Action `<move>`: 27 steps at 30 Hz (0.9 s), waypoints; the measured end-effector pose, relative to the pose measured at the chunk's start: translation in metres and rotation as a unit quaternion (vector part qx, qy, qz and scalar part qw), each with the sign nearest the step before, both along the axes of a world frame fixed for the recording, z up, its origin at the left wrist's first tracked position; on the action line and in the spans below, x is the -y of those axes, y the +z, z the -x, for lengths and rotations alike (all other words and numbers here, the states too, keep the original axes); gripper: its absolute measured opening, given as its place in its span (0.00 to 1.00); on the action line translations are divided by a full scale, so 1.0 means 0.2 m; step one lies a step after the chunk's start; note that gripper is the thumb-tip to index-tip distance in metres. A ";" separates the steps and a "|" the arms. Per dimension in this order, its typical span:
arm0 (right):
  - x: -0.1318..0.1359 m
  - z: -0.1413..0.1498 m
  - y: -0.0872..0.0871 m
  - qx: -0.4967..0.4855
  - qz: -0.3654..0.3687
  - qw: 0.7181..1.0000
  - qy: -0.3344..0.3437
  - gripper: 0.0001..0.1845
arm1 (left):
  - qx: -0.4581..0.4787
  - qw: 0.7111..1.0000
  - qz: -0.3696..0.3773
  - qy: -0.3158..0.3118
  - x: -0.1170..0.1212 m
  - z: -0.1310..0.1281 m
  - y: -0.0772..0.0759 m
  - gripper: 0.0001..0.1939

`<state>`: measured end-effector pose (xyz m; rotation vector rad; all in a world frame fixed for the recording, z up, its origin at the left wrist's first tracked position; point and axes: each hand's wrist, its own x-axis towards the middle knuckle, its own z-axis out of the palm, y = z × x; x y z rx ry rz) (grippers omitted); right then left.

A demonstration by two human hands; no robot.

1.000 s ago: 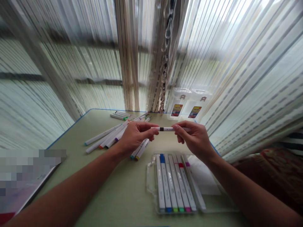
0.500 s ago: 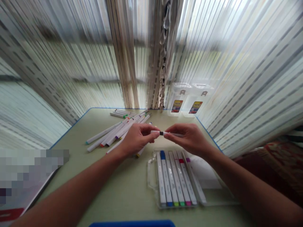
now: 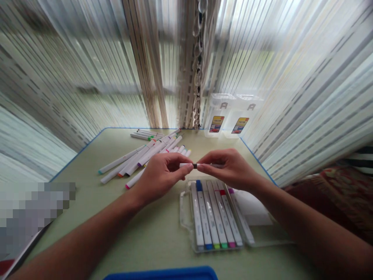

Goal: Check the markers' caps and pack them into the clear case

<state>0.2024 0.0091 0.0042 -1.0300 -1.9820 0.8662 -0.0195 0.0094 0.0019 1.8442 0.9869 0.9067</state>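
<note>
Level above the table, a white marker (image 3: 195, 166) with a black band is pinched at both ends. My left hand (image 3: 163, 171) grips its left part between thumb and fingers. On the other side, my right hand (image 3: 230, 165) grips the right part, its fingertips close to the black band. Below my hands lies a clear plastic marker case (image 3: 185, 210), open, with a row of white markers (image 3: 211, 217) with coloured ends in it. One more marker (image 3: 241, 217) lies slanted along the right of that row. Beyond my left hand spreads a loose pile of markers (image 3: 151, 151).
Two clear plastic cases (image 3: 215, 105) with labels stand at the table's far right edge, before a string curtain (image 3: 175, 70). The green table (image 3: 87, 163) has a blue rim. A blue edge (image 3: 163, 274) shows at the bottom, and a patterned cloth (image 3: 344, 194) at the right.
My right hand has moved left along the marker, so both hands now pinch close to the black band. The view has tilted slightly downward, bringing the blue edge into sight.
</note>
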 end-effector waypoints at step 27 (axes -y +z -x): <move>-0.01 -0.02 0.00 -0.130 0.133 0.982 0.002 0.12 | 0.196 0.975 0.086 0.066 -0.03 0.02 -0.02 0.07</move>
